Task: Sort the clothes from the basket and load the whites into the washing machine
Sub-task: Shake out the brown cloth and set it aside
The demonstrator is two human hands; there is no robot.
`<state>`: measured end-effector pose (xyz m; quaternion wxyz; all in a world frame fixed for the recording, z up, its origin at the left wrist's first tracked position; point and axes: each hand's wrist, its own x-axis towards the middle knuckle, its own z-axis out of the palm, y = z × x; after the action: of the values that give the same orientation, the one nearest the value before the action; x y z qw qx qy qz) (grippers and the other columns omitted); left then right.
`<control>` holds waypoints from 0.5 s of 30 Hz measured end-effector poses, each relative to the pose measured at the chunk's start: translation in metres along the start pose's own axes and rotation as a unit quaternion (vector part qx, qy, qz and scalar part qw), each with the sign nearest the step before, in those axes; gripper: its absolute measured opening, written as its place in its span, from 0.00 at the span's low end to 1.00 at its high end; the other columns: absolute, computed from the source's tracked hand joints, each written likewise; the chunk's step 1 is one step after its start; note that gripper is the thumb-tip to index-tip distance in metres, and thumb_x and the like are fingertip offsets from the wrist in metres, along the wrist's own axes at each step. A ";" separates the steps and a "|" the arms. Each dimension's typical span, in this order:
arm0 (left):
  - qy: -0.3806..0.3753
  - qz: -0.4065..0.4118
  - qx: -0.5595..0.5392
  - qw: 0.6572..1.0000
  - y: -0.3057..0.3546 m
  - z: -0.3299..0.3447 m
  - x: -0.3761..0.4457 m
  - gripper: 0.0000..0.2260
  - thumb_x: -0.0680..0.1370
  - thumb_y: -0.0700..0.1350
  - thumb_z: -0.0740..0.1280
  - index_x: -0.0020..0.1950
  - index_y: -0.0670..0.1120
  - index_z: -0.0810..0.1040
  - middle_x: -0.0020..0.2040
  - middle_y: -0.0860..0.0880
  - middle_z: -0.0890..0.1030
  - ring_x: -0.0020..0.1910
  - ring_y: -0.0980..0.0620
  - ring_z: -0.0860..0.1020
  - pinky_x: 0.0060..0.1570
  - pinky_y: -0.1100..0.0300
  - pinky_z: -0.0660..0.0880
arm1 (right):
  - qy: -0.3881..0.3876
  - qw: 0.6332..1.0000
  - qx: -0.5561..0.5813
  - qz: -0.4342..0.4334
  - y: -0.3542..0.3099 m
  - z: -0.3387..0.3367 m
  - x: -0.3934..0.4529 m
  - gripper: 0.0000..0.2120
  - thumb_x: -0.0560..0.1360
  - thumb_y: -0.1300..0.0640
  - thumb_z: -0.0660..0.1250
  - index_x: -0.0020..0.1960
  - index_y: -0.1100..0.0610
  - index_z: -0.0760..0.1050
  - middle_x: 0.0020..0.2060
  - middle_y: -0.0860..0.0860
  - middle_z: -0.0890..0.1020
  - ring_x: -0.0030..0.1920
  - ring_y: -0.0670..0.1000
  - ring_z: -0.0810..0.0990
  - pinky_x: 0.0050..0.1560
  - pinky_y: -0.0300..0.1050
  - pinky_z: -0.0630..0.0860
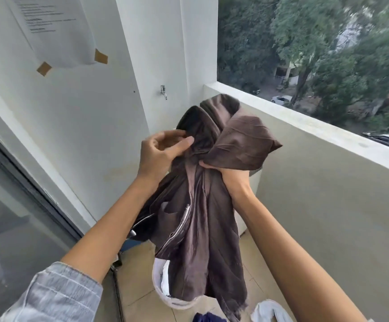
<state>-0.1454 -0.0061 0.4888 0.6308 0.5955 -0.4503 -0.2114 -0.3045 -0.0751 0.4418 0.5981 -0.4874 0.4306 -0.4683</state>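
Garment [202, 205] above basket [165, 296] — wall [72, 135] left.

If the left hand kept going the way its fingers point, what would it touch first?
Probably the brown garment: the left hand has its fingers aimed right, already at the garment's upper folds, though depth is unclear.

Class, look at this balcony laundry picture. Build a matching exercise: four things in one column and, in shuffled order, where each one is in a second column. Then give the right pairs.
Things
1. brown garment
2. sheet of paper
3. tap
4. white car

Places
A. on the street below, beyond the parapet
B. taped to the wall at upper left
C. held up by the left hand and right hand
D. on the wall in the balcony corner

Pairs: 1-C, 2-B, 3-D, 4-A
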 end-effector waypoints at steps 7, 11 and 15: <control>-0.237 0.049 0.022 0.970 -0.033 0.012 -0.008 0.66 0.62 0.66 0.82 0.85 0.49 0.41 0.83 0.52 0.59 0.80 0.57 0.64 0.76 0.61 0.65 | -0.023 0.995 0.093 -0.016 -0.024 0.007 0.007 0.35 0.55 0.52 0.85 0.58 0.64 0.80 0.54 0.56 0.87 0.58 0.61 0.84 0.59 0.55 0.83; -0.267 0.001 -0.032 0.963 -0.038 0.015 -0.015 0.71 0.57 0.66 0.84 0.85 0.47 0.41 0.82 0.51 0.62 0.78 0.60 0.65 0.73 0.67 0.65 | -0.053 0.987 0.148 -0.036 -0.037 0.011 0.000 0.15 0.74 0.69 0.72 0.59 0.71 0.78 0.61 0.65 0.84 0.65 0.65 0.81 0.67 0.55 0.79; -0.249 -0.086 -0.118 0.957 -0.047 0.026 -0.034 0.58 0.56 0.56 0.88 0.80 0.49 0.63 0.71 0.48 0.79 0.70 0.50 0.78 0.64 0.59 0.77 | -0.060 0.977 0.186 -0.081 -0.043 0.013 -0.004 0.12 0.78 0.75 0.64 0.61 0.73 0.76 0.53 0.60 0.82 0.42 0.41 0.86 0.49 0.33 0.81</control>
<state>-0.1711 -0.0022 0.4309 0.5438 0.4818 -0.5122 -0.4581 -0.2990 -0.0726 0.4865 0.6633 -0.4281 0.2578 -0.5571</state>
